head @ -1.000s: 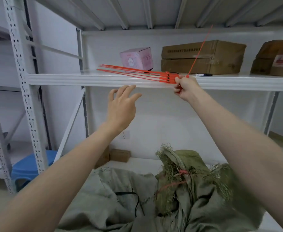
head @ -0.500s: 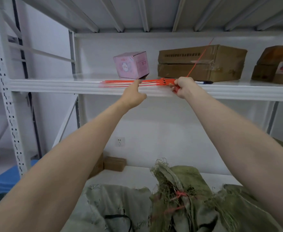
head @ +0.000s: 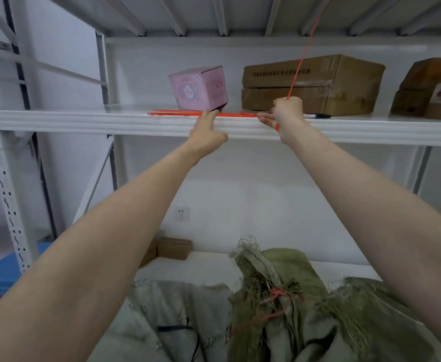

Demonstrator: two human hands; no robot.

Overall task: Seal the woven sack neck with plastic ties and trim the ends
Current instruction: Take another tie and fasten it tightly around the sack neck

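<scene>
While aloft, right fingers (head: 266,118) round tie (head: 297,74).

Single head-worn wide-angle view, forward and slightly upward, close to a white shelf (head: 83,121), woven sack (head: 292,270) at bottom edge.

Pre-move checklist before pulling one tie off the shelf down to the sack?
1. Right hand grips single tie: ok.
2. Left hand fingers rest on tie bundle on the shelf: ok.
3. Single tie free of the bundle: cannot tell, the right hand hides the heads.
4. Sack neck gathered, fitted tie round it: ok.
5. Cutter for trimming in view: not ok, none seen.
</scene>
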